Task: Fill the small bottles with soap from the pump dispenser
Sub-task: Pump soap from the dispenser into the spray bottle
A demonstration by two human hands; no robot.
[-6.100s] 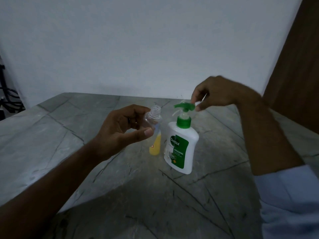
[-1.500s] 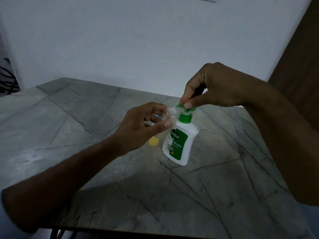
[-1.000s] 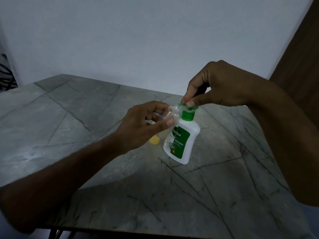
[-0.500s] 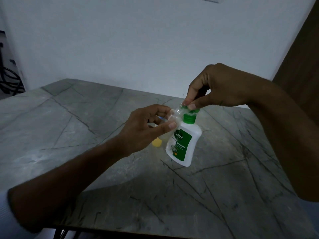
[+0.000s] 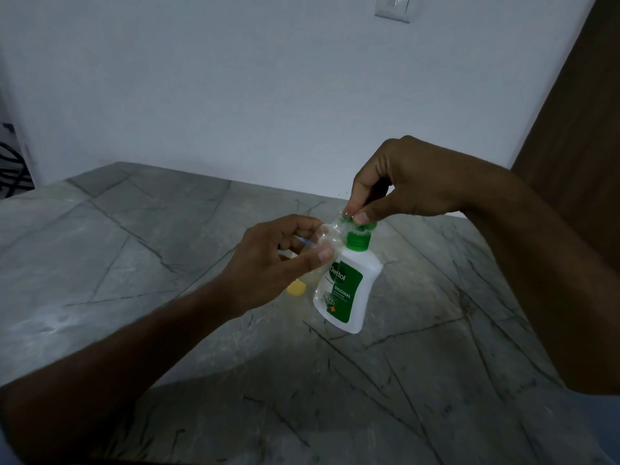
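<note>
Pump dispenser [image 5: 347, 290], labelled "Dettol ORIGINAL", stands mid-frame on the tabletop [image 5: 134, 263]. My right hand [image 5: 402, 182] fingers stay pinched on its green pump head; left hand [image 5: 275, 260] still grips the clear small bottle [image 5: 327, 238] at the nozzle.

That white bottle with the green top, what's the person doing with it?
It is a soap pump dispenser standing on a grey stone table. The person's right hand pinches the green pump head from above. The left hand holds a small clear bottle with its open mouth tipped up to the spout, to catch soap. Whether any soap is flowing is too dim to tell. A second small bottle with yellow liquid stands behind the left hand, mostly hidden.
</note>
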